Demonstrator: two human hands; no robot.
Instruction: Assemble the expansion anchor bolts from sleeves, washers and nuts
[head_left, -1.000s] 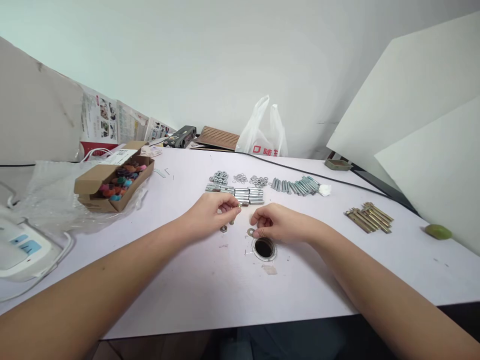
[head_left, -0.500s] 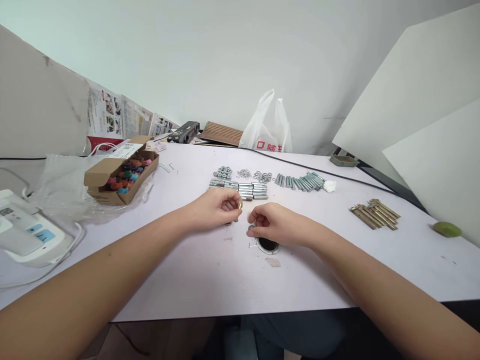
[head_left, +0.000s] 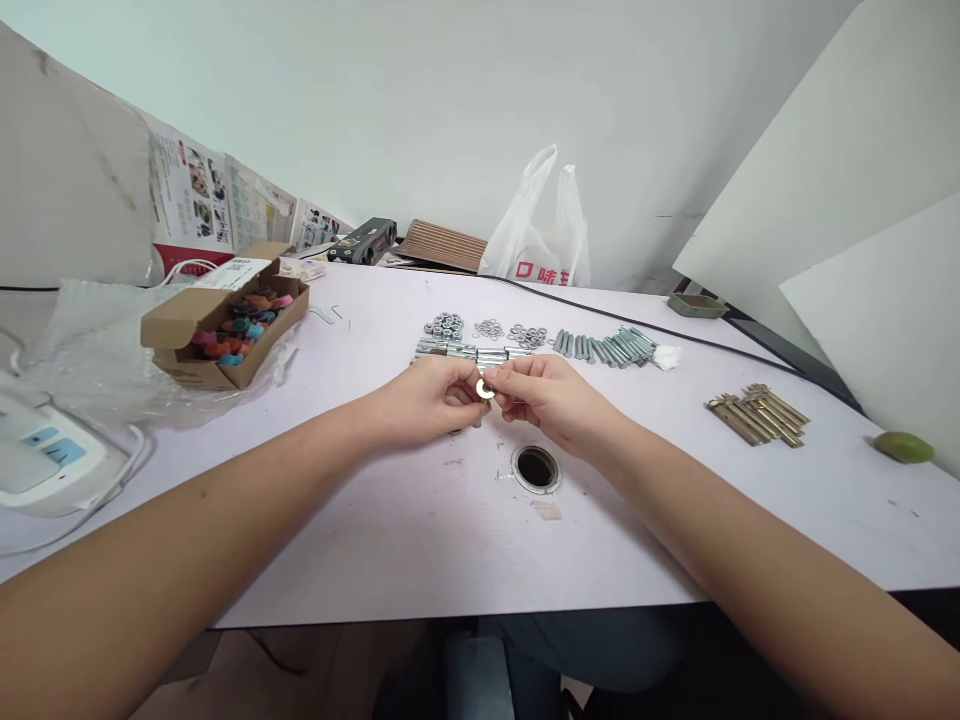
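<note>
My left hand (head_left: 439,400) and my right hand (head_left: 544,395) meet over the middle of the table, both closed in a pinch. Between their fingertips is a small brass-coloured washer (head_left: 485,391), its round face toward me. Fingers cover part of it, and whether a second piece is behind it I cannot tell. Just beyond the hands lie rows of silver metal sleeves (head_left: 491,356), partly hidden. Behind those are small piles of nuts (head_left: 444,325), spring washers (head_left: 489,328) and flat washers (head_left: 528,336). Silver threaded rods (head_left: 611,347) lie to the right of the piles.
A round cable hole (head_left: 537,468) opens in the table near my right forearm. Brass-coloured expansion bolts (head_left: 759,415) and a green fruit (head_left: 904,447) lie at right. On the left are a cardboard box (head_left: 225,325) and a white device (head_left: 64,460). A plastic bag (head_left: 536,235) stands behind.
My right hand has moved up and left from beside the hole to meet my left hand. The washer now shows its face between them. The view has shifted slightly.
</note>
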